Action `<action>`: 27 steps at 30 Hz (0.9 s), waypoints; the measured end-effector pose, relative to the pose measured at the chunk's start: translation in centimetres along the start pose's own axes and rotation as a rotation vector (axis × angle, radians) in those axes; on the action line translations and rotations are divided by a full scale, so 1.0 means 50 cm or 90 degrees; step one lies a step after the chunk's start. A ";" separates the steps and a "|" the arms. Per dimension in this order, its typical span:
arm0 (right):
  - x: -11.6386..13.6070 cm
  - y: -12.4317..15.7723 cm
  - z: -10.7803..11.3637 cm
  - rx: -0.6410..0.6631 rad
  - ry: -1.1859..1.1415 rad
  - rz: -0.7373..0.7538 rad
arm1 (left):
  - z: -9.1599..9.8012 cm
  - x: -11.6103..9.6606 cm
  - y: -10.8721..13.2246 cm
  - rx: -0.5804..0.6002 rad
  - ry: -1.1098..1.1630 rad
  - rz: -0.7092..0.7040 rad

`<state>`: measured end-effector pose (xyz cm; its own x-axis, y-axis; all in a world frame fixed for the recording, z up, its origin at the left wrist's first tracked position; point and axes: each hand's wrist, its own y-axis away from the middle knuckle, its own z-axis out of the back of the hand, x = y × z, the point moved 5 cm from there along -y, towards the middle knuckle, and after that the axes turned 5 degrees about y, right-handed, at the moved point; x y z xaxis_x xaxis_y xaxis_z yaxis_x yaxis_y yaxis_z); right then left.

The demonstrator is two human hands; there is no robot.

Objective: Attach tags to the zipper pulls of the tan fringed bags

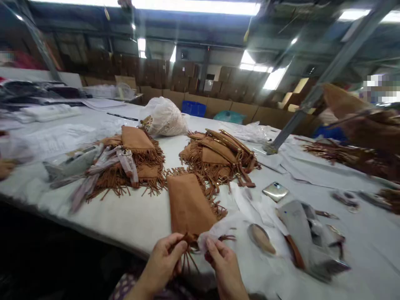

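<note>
A brown fringed leather bag (189,204) lies flat on the white table (134,225) in front of me, its near end at the table's edge. My left hand (167,258) pinches the near left part of this bag, where thin strips of fringe hang down. My right hand (222,262) is closed on a crumpled piece of thin white wrapping (215,232) beside the bag's near right corner. Part of the bag's near end is hidden behind my fingers.
More fringed bags lie in piles at the left (137,139) and the middle (215,154). A phone (275,191), an oval brown-faced object (261,238) and a grey plastic-wrapped bundle (306,233) are at the right. A slanting metal post (300,112) rises from the table.
</note>
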<state>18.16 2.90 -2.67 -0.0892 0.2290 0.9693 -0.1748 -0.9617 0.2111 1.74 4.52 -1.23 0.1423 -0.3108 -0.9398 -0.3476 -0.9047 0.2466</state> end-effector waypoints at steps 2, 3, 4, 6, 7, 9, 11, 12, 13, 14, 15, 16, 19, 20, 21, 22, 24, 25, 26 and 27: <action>0.015 0.005 -0.003 0.022 0.076 0.056 | -0.002 -0.001 -0.004 0.023 0.034 0.017; 0.021 0.008 -0.006 0.036 0.110 0.082 | -0.003 -0.002 -0.006 0.039 0.050 0.025; 0.025 0.012 -0.010 0.052 0.141 0.108 | -0.005 -0.003 -0.008 0.057 0.067 0.032; 0.027 0.021 -0.020 0.091 0.198 0.157 | -0.010 -0.003 -0.012 0.105 0.103 0.047; 0.025 0.025 -0.026 0.114 0.218 0.179 | -0.013 -0.004 -0.014 0.129 0.118 0.048; 0.019 0.031 -0.035 0.157 0.255 0.217 | -0.020 -0.005 -0.016 0.173 0.138 0.041; 0.010 0.033 -0.040 0.189 0.282 0.238 | -0.026 -0.006 -0.015 0.194 0.149 0.029; 0.006 0.034 -0.042 0.199 0.287 0.242 | -0.028 -0.004 -0.015 0.198 0.152 0.025; 0.003 0.034 -0.043 0.207 0.285 0.240 | -0.030 -0.002 -0.015 0.201 0.154 0.023; 0.000 0.034 -0.045 0.214 0.275 0.234 | -0.031 0.000 -0.015 0.202 0.156 0.022; -0.002 0.034 -0.048 0.223 0.257 0.223 | -0.031 0.004 -0.016 0.200 0.158 0.025; -0.004 0.035 -0.051 0.236 0.224 0.203 | -0.030 0.008 -0.018 0.194 0.160 0.032; -0.012 0.037 -0.065 0.274 0.055 0.081 | -0.015 0.019 -0.029 0.127 0.175 0.059; -0.015 0.038 -0.069 0.276 -0.006 0.027 | -0.009 0.020 -0.033 0.098 0.177 0.065; -0.017 0.038 -0.072 0.271 -0.061 -0.026 | -0.003 0.019 -0.036 0.073 0.176 0.067; -0.019 0.038 -0.074 0.261 -0.108 -0.072 | 0.003 0.017 -0.038 0.053 0.173 0.068; -0.021 0.037 -0.076 0.237 -0.184 -0.133 | 0.012 0.011 -0.037 0.036 0.167 0.072; -0.021 0.036 -0.076 0.228 -0.213 -0.151 | 0.014 0.010 -0.034 0.036 0.165 0.077; -0.021 0.035 -0.076 0.220 -0.233 -0.161 | 0.016 0.009 -0.029 0.043 0.162 0.082; -0.021 0.033 -0.073 0.208 -0.240 -0.165 | 0.017 0.011 -0.023 0.050 0.154 0.087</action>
<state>14.37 1.63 -3.80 0.2835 0.4525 0.8455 0.1744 -0.8913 0.4185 1.43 5.65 -2.24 0.3031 -0.4974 -0.8128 -0.4478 -0.8273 0.3392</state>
